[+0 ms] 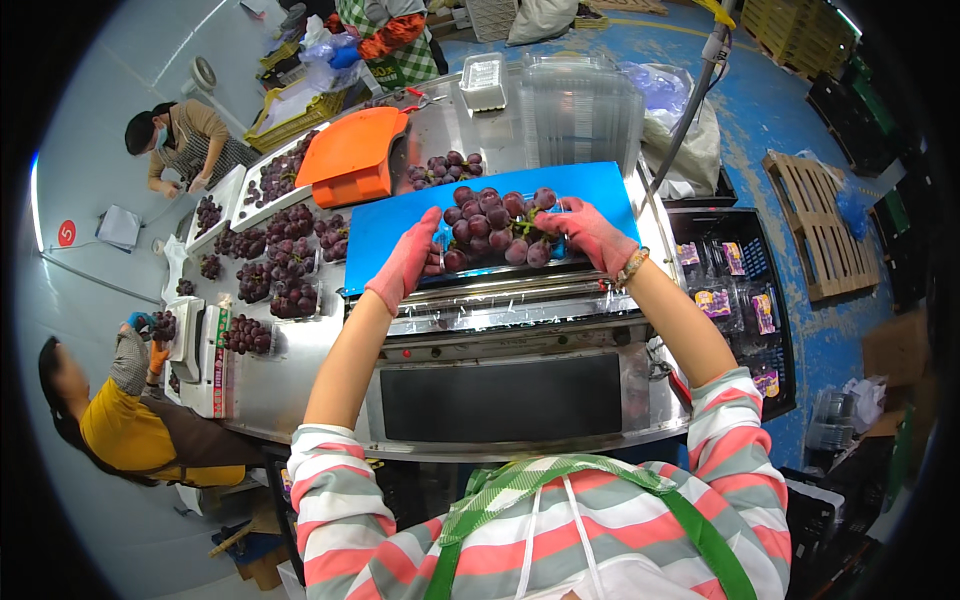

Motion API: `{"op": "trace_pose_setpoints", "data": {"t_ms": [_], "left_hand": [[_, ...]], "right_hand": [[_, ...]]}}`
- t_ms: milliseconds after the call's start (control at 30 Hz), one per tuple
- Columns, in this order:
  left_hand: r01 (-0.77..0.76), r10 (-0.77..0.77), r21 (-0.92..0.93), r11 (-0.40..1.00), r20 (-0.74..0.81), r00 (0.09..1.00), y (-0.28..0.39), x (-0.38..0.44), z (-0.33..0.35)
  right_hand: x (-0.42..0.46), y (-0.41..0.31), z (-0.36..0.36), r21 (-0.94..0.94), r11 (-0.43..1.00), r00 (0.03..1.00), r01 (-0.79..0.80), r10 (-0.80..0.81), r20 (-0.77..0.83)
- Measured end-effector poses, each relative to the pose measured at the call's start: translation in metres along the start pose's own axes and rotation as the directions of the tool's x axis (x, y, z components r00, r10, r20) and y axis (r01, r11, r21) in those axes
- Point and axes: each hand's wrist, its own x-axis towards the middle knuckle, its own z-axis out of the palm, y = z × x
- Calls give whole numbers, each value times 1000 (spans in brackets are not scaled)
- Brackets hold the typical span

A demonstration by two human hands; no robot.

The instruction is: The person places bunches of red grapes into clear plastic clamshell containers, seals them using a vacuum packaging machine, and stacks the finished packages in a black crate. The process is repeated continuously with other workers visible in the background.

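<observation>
A bunch of dark red grapes [495, 225] with a green stem fills a clear plastic tray [559, 251] over the blue top plate [480, 191] of a wrapping machine. At the tray's left side is my left hand [409, 255] in a pink glove, its fingers curled against the edge. My right hand [589, 232], also gloved in pink, grips the right side, with fingertips reaching over the grapes near the stem. Clear film [510, 309] stretches across the machine's front, above a black heating pad [501, 397]. The tray's underside is hidden.
Several grape trays [281, 259] stand left, beside a weighing scale [184, 341]. An orange scoop-shaped tray [352, 154] and stacked clear containers [574, 112] are behind. A black crate [750, 315] of labelled packs stands right, past a metal pole [690, 101]. Co-workers stand left and behind.
</observation>
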Motion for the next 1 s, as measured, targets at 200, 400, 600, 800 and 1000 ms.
{"op": "trace_pose_setpoints", "data": {"t_ms": [200,400,600,800,1000], "left_hand": [[-407,587,553,727,-193,786,-30,-27,-26],[-34,722,938,344,-241,648,-98,-72,-50],[35,740,944,329,-280,611,-120,-73,-18],[11,468,708,706,-479,742,-110,-63,-16],[-342,303,-61,938,-334,892,-101,-105,-58]], "right_hand": [[-26,3,-9,-242,965,973,99,-145,-180],[-123,24,-32,-894,448,811,-10,-520,-270],[-125,67,-17,-889,364,752,-277,-494,-436],[-112,75,-20,-693,707,711,-140,-416,-567],[-161,53,-29,-173,946,890,273,-317,-328]]}}
